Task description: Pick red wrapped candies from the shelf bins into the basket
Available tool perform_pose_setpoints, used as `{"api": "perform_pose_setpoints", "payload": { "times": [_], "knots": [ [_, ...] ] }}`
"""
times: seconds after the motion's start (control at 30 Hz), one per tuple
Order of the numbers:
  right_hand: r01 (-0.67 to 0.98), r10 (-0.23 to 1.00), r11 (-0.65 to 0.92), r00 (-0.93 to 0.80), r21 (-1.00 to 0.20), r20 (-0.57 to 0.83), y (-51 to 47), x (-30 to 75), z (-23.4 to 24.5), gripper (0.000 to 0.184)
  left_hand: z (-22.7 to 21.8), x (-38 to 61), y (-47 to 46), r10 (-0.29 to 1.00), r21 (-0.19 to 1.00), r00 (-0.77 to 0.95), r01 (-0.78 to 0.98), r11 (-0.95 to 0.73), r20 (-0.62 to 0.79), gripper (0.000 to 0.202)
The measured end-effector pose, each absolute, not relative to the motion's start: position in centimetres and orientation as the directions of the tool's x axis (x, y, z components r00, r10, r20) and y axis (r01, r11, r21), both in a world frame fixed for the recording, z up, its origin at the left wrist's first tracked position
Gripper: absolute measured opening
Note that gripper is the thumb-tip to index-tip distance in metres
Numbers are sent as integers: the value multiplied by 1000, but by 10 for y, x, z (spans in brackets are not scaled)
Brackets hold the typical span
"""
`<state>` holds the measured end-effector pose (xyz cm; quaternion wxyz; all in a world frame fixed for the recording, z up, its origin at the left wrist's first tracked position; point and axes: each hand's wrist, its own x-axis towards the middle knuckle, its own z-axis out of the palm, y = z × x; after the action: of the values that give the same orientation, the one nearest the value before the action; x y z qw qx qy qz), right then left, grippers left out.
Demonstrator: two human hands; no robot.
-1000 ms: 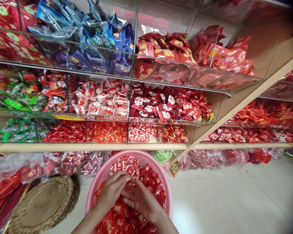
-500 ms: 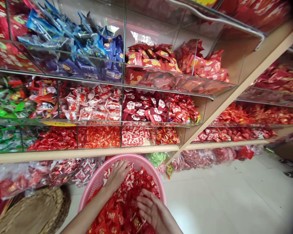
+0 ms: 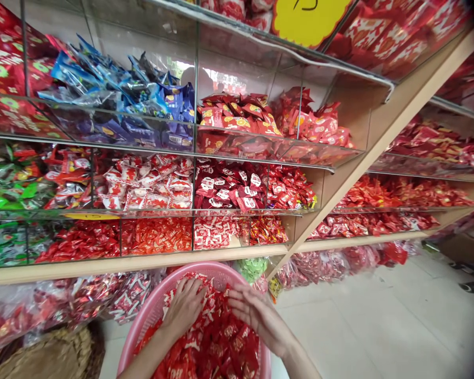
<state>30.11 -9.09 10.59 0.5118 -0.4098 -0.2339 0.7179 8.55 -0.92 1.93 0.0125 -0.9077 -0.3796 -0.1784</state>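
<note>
A round pink plastic basket (image 3: 132, 337) stands on the floor, heaped with small wrapped candies (image 3: 221, 342). Most wrappers are plain red; toward the far side lie red-and-white ones (image 3: 210, 295). On that pile rests my left hand (image 3: 185, 305), palm down, its fingers apart and bent into the candies, the tips partly hidden. My right hand (image 3: 255, 315) is inside the basket's right side, fingers stretched out and palm turned inward, next to the red candies. I see nothing held in it.
Ahead rise shelves with clear dividers and a wooden edge (image 3: 150, 264), filled with bagged sweets. A slanting wooden upright (image 3: 351, 176) divides them. Plastic bags of candy (image 3: 134, 295) sit under the bottom shelf. A woven basket (image 3: 75, 350) is at lower left, pale floor tiles (image 3: 355, 331) at right.
My right hand has moved up and away from me toward the basket's far right side. My left hand has shifted slightly and its fingers bend more. The view has tilted up a little.
</note>
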Motion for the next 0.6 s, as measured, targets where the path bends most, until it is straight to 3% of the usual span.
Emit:
{"api": "perform_pose_setpoints", "payload": {
  "times": [0.1, 0.2, 0.27, 0.33, 0.47, 0.6],
  "knots": [
    [-340, 966, -254, -37, -905, -257, -45, 308, 116, 38, 20, 74, -3, 693, 126, 596, 714, -689, 406, 42],
    [64, 996, -8, 92, -998, -2, 10, 310, 117, 35, 21, 55, 5, 718, 165, 483, 761, -627, 501, 36],
    [372, 975, 167, 76, -913, 210, 46, 307, 114, 35, 20, 40, 9, 755, 220, 373, 803, -554, 540, 31],
    [608, 959, 225, 1, -761, 283, 80, 299, 112, 43, 16, 26, 12, 801, 279, 273, 837, -470, 533, 30],
    [877, 988, 141, -96, -460, 120, 132, 274, 112, 72, -4, 8, 18, 885, 448, 93, 835, -319, 457, 31],
    [956, 991, 29, -65, -291, -116, 163, 249, 112, 63, -19, 2, 24, 911, 588, 89, 738, -332, 403, 33]
  ]
}}
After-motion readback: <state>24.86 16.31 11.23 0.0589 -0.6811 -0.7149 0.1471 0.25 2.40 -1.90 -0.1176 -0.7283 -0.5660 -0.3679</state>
